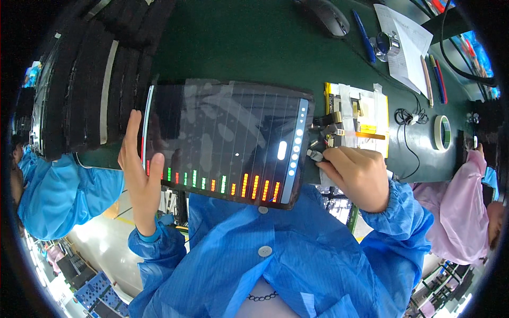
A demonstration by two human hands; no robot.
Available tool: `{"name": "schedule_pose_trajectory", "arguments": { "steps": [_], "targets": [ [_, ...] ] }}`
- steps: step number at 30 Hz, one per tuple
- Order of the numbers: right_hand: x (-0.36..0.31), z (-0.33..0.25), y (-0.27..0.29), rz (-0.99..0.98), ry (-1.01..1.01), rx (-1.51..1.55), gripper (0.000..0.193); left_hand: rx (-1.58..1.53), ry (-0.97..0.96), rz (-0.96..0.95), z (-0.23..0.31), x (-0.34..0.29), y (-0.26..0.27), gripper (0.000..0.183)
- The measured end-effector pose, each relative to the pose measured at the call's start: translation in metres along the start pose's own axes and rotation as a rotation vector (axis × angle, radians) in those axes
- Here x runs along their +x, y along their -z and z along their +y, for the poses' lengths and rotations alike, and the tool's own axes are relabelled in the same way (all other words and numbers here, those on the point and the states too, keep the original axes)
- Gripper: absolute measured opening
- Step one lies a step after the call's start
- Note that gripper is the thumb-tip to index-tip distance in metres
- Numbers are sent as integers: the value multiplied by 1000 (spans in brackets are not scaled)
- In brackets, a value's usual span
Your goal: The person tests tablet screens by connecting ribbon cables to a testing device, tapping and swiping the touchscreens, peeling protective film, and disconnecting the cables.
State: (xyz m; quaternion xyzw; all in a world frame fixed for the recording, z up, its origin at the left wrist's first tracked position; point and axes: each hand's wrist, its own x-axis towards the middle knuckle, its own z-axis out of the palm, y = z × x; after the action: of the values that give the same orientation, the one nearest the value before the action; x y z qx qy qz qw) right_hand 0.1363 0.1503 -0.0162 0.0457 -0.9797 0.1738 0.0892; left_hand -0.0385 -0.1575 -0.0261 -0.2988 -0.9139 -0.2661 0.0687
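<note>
A tablet-like display panel (222,138) lies turned sideways in front of me, its lit screen showing green, red and orange text along one side and a pale icon bar on the right. My left hand (142,169) rests at its left edge, fingers stretched and thumb apart over the border. Just off the panel's right edge, my right hand (360,175) pinches a small grey cable plug (315,155) between thumb and fingers. Beside that plug sits a yellow-edged flat battery pack (366,108) with white tape and black and brass connectors (331,124) at its left side.
A black mouse (327,18), blue pen (363,36), papers (408,45), tape roll (442,132) and bundled black cable (411,117) lie at the right and back of the green table (238,47). Dark stacked panels (87,90) stand left. Co-workers' sleeves, blue (69,193) and pink (450,212), flank me.
</note>
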Motion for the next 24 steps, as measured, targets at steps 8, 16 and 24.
{"name": "schedule_pose_trajectory", "arguments": {
  "steps": [8, 16, 24],
  "targets": [
    [2, 1, 2, -28, 126, -58, 19, -92, 12, -19, -5, -2, -1, 77],
    [14, 9, 4, -95, 319, -165, 18, -356, 120, -81, -2, -2, 6, 97],
    [12, -7, 13, -57, 225, -244, 20, -442, 163, -126, -5, -1, 13, 95]
  ]
}}
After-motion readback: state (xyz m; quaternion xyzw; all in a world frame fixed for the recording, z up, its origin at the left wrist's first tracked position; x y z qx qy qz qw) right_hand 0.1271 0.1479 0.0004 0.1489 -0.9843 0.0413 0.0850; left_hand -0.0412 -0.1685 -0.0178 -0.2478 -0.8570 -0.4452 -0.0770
